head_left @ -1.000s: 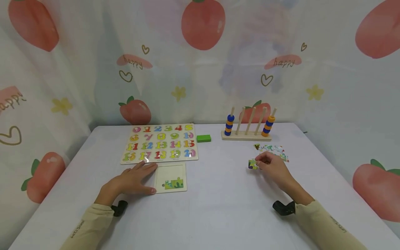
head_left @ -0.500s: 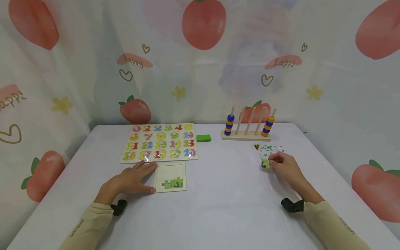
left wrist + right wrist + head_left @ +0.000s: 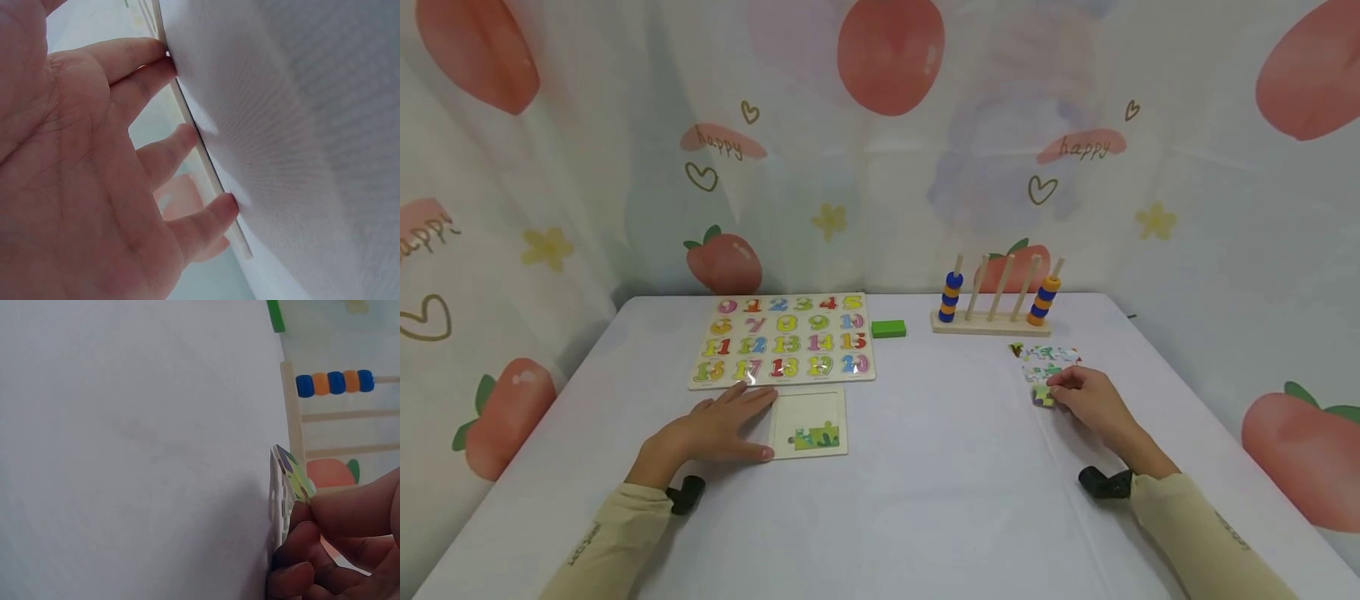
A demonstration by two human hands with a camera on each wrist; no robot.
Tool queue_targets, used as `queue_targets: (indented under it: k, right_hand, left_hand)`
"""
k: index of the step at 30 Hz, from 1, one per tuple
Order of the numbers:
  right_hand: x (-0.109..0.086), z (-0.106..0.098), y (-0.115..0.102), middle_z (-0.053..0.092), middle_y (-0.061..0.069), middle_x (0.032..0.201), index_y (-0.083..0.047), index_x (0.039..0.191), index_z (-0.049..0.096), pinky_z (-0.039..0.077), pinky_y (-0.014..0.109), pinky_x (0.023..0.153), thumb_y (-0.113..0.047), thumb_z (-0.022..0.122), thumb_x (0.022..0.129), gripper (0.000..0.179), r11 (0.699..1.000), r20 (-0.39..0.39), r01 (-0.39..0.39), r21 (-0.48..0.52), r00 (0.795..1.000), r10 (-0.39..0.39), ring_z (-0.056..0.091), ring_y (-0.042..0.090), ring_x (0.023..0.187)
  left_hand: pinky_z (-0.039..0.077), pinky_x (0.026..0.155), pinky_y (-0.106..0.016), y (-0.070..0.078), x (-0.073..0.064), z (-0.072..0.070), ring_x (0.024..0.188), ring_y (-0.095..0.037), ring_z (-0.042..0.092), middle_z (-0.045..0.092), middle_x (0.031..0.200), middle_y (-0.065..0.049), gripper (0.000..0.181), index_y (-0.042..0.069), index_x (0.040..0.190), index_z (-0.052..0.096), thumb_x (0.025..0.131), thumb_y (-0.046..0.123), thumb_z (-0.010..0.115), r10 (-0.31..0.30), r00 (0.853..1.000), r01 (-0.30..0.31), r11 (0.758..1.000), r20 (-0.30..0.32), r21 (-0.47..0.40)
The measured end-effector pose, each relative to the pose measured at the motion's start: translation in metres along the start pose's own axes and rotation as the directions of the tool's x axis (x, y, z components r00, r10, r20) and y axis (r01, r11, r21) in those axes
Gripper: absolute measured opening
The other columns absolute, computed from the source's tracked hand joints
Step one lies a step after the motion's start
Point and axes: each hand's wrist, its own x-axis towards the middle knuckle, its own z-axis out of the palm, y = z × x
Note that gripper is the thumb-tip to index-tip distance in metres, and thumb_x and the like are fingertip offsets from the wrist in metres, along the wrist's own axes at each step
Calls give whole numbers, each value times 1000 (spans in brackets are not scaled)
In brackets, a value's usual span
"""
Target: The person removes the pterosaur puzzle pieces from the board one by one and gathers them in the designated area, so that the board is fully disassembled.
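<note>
My right hand (image 3: 1093, 404) pinches a green and purple jigsaw piece (image 3: 1042, 395) between thumb and fingers, at the near edge of a group of loose jigsaw pieces (image 3: 1047, 355). The right wrist view shows the held piece (image 3: 292, 472) tilted, close above others. My left hand (image 3: 718, 425) lies with spread fingers at the left edge of a square puzzle frame (image 3: 808, 408), the thumb at its lower left corner. A few joined green pieces (image 3: 816, 437) lie in the frame's lower right. The left wrist view has the fingertips (image 3: 226, 203) against a board's thin edge.
Behind the frame lies a number puzzle board (image 3: 786, 342). A green block (image 3: 889, 329) sits to its right. Further right stands a wooden peg rack (image 3: 992, 323) with blue and orange beads on its end pegs. A printed curtain (image 3: 880, 183) hangs behind the table.
My right hand has moved right with the jigsaw piece, over to the loose pieces, and then lowered slightly beside them. The left hand has kept its place at the frame.
</note>
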Motion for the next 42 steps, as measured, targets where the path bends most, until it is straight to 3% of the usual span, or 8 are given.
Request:
queue_targets:
  k: [13,21,33,42]
  right_hand:
    - [5,1,3,69,15,101,10,119,67,49,29,66,-8,61,107,22,999,1,17,-29,1000,-17,58,26,87]
    - [4,2,3,63,6,85,11,126,62,47,28,60,-11,56,109,28,996,-3,-3,88,1000,3,55,20,77]
    - [4,0,-16,62,10,99,13,135,56,52,24,67,-18,56,113,39,970,23,32,239,999,-38,55,17,79]
    - [1,15,-42,63,11,103,11,137,57,54,24,70,-23,59,113,42,951,84,22,307,995,-50,57,19,84]
  left_hand:
    - [11,122,-76,-1,0,1,161,-47,9,30,173,-16,100,11,168,36,89,48,86,-15,1000,15,1000,-11,-5]
    - [11,123,-76,-3,0,1,161,-47,9,30,173,-16,100,11,168,36,89,48,85,-18,1000,18,1000,-12,0]
    - [11,123,-75,-1,0,1,162,-45,8,29,174,-14,99,12,169,35,91,49,84,-21,1000,21,1000,-7,-2]
    - [13,122,-76,-1,2,3,161,-47,10,31,173,-14,101,13,168,36,89,50,85,-23,1000,23,1000,-12,21]
